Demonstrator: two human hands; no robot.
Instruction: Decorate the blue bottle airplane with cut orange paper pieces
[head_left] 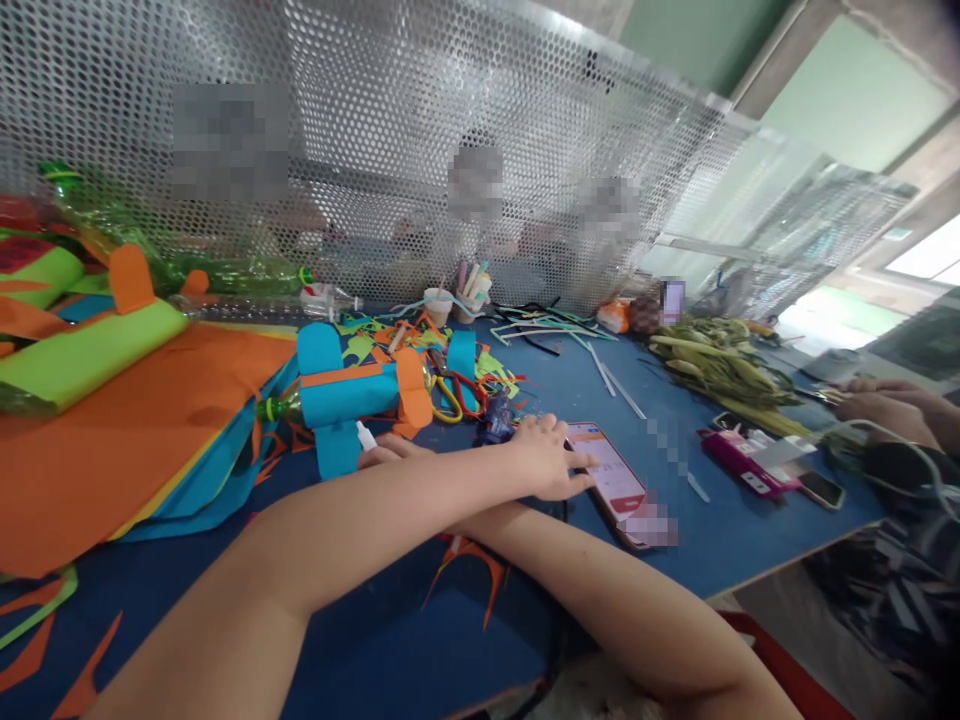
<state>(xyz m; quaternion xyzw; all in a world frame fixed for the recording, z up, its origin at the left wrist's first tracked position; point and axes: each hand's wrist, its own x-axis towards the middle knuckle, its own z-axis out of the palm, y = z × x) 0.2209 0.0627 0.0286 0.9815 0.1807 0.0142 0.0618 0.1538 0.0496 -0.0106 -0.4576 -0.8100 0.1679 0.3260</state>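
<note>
My forearms cross, the left one on top. My left hand (546, 458) reaches to the right, its fingers apart, with fingertips at the edge and screen of a lit phone (609, 470) lying on the table. Beneath and to the left, my right hand (394, 452) is closed round a small bottle with a white nozzle (365, 436); most of the bottle is hidden. Just behind it lies a plastic bottle wrapped in blue paper (349, 397), with orange and blue rounded flaps and a green cap. Scissors (450, 392) with red and yellow handles lie beyond it.
Orange and blue sheets (172, 420) and a green-wrapped bottle (90, 350) cover the left side. Cups of markers (471, 298) stand by the perforated metal screen (390, 120). To the right are dried husks (724, 365), a magenta power strip (750, 465) and another person's hands (885, 410).
</note>
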